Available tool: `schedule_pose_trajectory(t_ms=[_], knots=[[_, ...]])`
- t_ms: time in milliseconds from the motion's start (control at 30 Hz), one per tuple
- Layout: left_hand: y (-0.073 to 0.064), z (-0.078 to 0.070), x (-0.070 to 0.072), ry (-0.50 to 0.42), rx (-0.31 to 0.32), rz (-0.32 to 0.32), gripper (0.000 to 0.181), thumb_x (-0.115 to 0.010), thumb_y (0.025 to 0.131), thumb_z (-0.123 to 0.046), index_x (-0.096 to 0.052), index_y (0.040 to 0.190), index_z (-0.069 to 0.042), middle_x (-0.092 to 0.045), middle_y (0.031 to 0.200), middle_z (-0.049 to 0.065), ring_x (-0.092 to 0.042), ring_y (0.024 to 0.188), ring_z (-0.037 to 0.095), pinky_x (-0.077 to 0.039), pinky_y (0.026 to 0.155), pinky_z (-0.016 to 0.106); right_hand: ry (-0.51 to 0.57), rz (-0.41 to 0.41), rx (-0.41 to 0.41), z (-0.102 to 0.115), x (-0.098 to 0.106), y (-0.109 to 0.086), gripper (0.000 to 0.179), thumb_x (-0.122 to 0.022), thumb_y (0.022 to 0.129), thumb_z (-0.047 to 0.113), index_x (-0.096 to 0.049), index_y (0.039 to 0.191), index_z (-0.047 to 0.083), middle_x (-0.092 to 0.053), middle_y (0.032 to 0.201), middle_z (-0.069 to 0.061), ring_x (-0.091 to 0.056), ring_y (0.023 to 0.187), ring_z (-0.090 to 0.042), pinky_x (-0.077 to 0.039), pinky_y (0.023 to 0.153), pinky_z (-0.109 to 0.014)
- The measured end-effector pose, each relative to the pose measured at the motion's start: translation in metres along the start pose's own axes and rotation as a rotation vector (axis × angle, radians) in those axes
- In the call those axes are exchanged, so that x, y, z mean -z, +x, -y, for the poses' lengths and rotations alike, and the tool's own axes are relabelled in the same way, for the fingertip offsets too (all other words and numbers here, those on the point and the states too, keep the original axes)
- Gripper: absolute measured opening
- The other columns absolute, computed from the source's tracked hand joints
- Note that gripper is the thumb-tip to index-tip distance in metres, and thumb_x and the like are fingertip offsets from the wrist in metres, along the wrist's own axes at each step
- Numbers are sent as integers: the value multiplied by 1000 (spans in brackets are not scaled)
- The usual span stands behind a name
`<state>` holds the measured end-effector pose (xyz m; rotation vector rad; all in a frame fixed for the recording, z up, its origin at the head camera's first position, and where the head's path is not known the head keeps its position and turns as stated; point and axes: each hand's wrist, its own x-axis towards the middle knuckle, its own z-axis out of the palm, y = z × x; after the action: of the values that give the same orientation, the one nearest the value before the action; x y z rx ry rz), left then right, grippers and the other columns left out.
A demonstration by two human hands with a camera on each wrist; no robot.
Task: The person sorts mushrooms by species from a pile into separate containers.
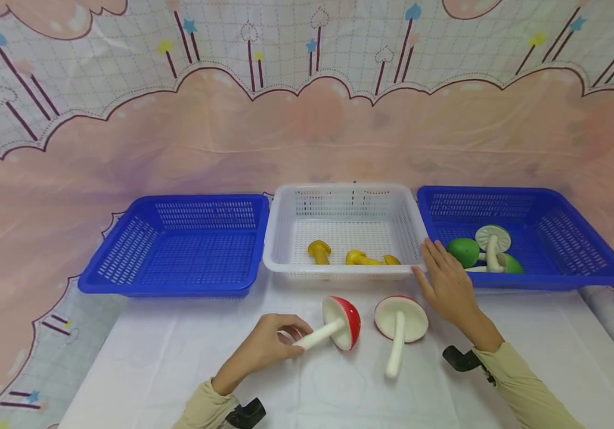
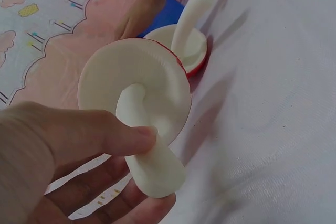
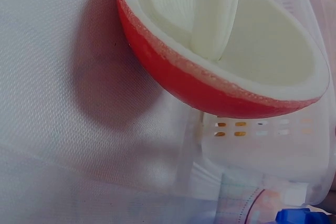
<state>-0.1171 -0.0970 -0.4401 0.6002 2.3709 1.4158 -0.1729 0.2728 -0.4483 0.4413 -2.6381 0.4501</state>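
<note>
My left hand (image 1: 266, 347) pinches the white stem of a red-capped toy mushroom (image 1: 349, 325) between thumb and fingers. In the left wrist view, the thumb lies across that stem (image 2: 155, 177), with the pale cap underside beyond it. A second red mushroom (image 1: 399, 328) lies to its right on the white cloth, stem toward me; its red cap (image 3: 173, 80) fills much of the right wrist view. Fingers extended, my right hand (image 1: 449, 292) touches the front right corner of the white basket (image 1: 339, 270), beside the right blue basket (image 1: 554, 280). That hand holds nothing.
Several yellow mushrooms (image 1: 319, 251) lie in the white basket. Green mushrooms (image 1: 462, 252) with white stems lie in the right blue basket. Another blue basket (image 1: 178, 289) stands at the left. Behind the row hangs a patterned pink cloth (image 1: 307, 137).
</note>
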Motion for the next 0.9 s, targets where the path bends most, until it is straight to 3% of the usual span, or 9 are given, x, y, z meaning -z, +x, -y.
schedule_pose_trajectory(t_ms=[367,567,900], knots=[[-6,-11,12,-66,-27,-18,29,-76,71,2,-72,96,-12,-68,88,0,-63,80,20,-57,65,30,-8,-1,-10,0,0,0,55,-52,96,29,-43,137,-8,-40,143,-24,-34,133,-40,-33,102,-60],[-9,-18,18,-80,-36,-39,30,-74,72,4,-72,96,-13,-68,87,-1,-64,79,15,-57,65,29,-11,-8,-5,1,1,1,54,-52,96,28,-44,136,-8,-41,142,-24,-35,132,-40,-34,101,-60],[-15,-29,32,-125,-84,-77,29,-74,74,2,-71,101,-6,-69,93,6,-65,82,18,-57,70,31,-13,-2,-7,2,1,1,55,-52,96,28,-44,136,-8,-40,143,-24,-34,133,-40,-33,101,-60]])
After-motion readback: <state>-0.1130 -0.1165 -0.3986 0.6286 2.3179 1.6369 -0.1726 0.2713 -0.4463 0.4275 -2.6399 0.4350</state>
